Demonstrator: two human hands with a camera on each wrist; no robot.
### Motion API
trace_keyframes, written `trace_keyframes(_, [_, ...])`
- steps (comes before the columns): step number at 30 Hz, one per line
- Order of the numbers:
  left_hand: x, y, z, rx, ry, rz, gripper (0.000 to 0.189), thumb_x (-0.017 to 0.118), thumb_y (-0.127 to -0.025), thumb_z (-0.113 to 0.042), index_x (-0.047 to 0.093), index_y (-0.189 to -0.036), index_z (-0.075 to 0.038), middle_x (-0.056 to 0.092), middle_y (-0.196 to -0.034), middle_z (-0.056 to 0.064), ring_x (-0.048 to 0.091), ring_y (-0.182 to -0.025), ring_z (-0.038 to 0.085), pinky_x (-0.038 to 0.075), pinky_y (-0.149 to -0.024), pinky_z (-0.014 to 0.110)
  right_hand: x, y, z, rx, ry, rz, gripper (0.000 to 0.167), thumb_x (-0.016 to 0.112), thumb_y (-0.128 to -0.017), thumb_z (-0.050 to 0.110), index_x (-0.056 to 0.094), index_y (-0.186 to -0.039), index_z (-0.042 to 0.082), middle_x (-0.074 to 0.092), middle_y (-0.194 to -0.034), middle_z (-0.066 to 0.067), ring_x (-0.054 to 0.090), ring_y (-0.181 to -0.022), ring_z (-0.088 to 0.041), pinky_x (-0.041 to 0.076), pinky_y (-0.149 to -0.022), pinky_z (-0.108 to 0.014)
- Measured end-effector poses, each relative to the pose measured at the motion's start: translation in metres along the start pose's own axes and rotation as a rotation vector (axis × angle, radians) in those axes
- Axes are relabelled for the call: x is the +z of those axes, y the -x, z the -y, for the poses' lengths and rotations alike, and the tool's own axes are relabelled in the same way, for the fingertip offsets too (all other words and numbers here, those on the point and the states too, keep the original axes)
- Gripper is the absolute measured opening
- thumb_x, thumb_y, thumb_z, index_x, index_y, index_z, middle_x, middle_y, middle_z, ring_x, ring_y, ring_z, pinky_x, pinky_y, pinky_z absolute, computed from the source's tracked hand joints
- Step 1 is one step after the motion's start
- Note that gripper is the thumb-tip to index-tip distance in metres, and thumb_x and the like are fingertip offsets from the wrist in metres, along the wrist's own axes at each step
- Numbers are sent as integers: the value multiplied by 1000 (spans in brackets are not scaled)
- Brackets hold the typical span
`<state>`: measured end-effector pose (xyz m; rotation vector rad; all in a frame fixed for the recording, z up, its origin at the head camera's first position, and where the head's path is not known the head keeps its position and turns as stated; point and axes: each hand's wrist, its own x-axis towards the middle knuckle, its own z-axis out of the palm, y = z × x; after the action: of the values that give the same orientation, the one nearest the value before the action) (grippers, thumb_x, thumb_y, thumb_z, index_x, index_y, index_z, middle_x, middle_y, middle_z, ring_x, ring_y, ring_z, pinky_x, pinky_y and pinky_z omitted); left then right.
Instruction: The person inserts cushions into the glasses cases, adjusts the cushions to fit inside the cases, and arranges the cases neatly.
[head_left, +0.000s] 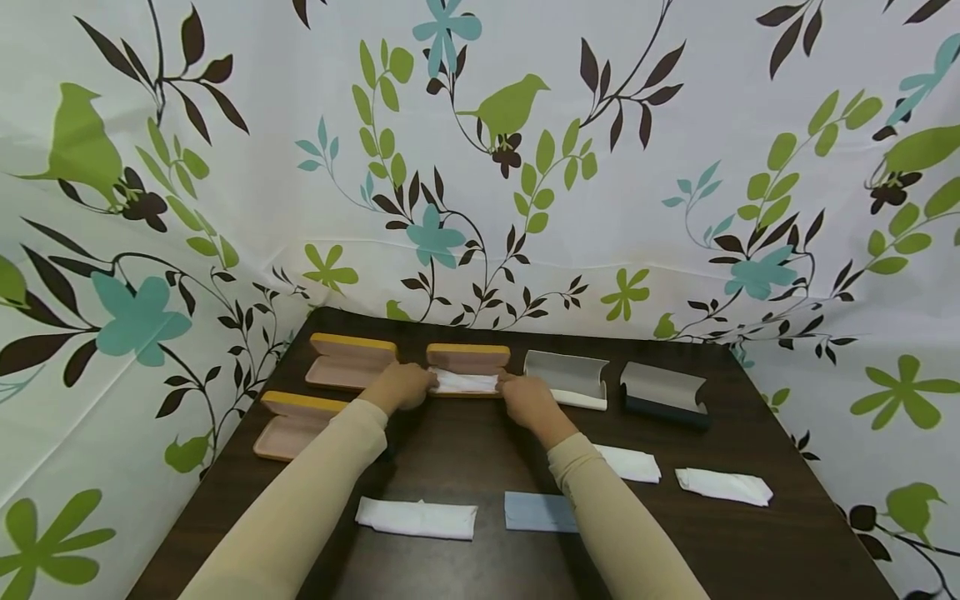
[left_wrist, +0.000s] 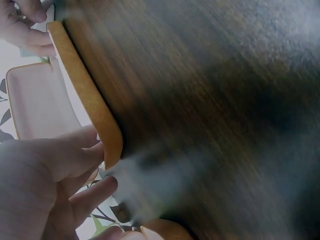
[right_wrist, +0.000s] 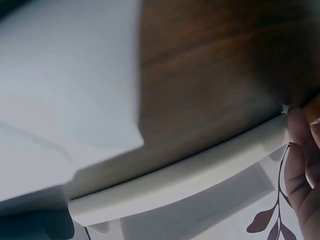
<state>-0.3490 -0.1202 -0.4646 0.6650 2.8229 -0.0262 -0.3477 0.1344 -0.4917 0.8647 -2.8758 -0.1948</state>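
Observation:
A folded white cloth [head_left: 465, 382] lies in an open glasses case [head_left: 468, 358] with a yellow-orange outside and pink lining, at the back middle of the dark table. My left hand [head_left: 405, 387] holds the cloth's left end, its fingertips [left_wrist: 89, 137] inside the case's end. At the other end, my right hand [head_left: 527, 403] holds the cloth near the case's right edge. In the left wrist view, both hands reach the two ends of the orange case [left_wrist: 85, 90]. My right hand [right_wrist: 305, 170] shows only partly in the right wrist view, beside an open white case [right_wrist: 175, 175].
Two more open yellow cases [head_left: 351, 362] [head_left: 296, 427] stand at the left. An open white case [head_left: 570, 379] and a dark one [head_left: 663, 396] are at the right. Folded white cloths [head_left: 416, 518] [head_left: 630, 463] [head_left: 723, 486] and a blue cloth [head_left: 540, 512] lie nearer the front.

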Motion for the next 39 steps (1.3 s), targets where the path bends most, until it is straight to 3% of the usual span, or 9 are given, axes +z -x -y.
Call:
trace_keyframes(3, [-3,2,0,20,35,5,31,53,-104,-11,69,-130,-17,67,-130,11,60,-123,34,44,-105,61,1,-1,0,-6,-20,-11,14,66,-95,4,75,-98,13,70,-124,-1,67,-70,-20,58,-62,-38])
trace_keyframes(6, [-5,4,0,37,54,-42,30,55,-103,-11,71,-128,-16,69,-128,9,62,-121,33,47,-103,59,2,-1,0,-9,-35,-15,15,64,-97,4,75,-101,13,67,-131,-3,68,-72,-19,58,-63,-37])
trace_keyframes(12, [-3,5,2,60,-21,-164,19,62,-100,-12,76,-113,-13,74,-111,6,67,-107,29,53,-92,58,3,-2,-1,-15,-87,29,20,58,-100,3,74,-110,11,70,-119,-5,71,-92,-22,60,-76,-38])
trace_keyframes(16, [-3,8,1,24,-45,-118,26,59,-101,-12,71,-123,-10,74,-108,9,68,-104,30,54,-89,55,2,-3,-2,-17,-136,47,21,56,-101,3,73,-112,8,69,-117,-7,71,-95,-25,59,-80,-40])
trace_keyframes(20, [-5,12,0,7,-32,-74,37,55,-102,-9,64,-137,-10,70,-124,12,66,-113,33,51,-98,57,2,-1,-3,-24,-156,33,19,57,-101,3,72,-110,7,69,-115,-8,70,-96,-27,59,-82,-42])
trace_keyframes(26, [-5,13,0,17,-27,-55,35,52,-102,-7,66,-135,-11,60,-142,11,54,-131,33,41,-108,61,-1,0,-2,-16,-190,36,11,59,-100,4,68,-105,8,69,-108,-8,70,-95,-27,58,-82,-42])
trace_keyframes(30, [-5,13,1,40,-18,-68,31,55,-102,-9,72,-127,-13,57,-145,10,51,-135,33,42,-106,62,-5,-3,-1,1,-220,49,20,56,-102,4,69,-117,7,70,-118,-8,69,-105,-26,57,-89,-42])
trace_keyframes(33, [-7,11,3,61,14,-125,26,58,-102,-11,75,-121,-12,68,-129,9,63,-119,30,52,-98,55,-6,-5,-2,23,-232,-30,23,57,-100,3,70,-119,8,71,-118,-7,69,-104,-25,57,-87,-41])
trace_keyframes(39, [-23,7,7,68,60,-284,22,55,-101,-12,76,-109,-12,74,-99,4,69,-85,22,59,-76,43,-11,-13,-10,19,-189,-392,14,65,-93,-1,72,-104,5,70,-101,-8,67,-92,-26,59,-72,-40])
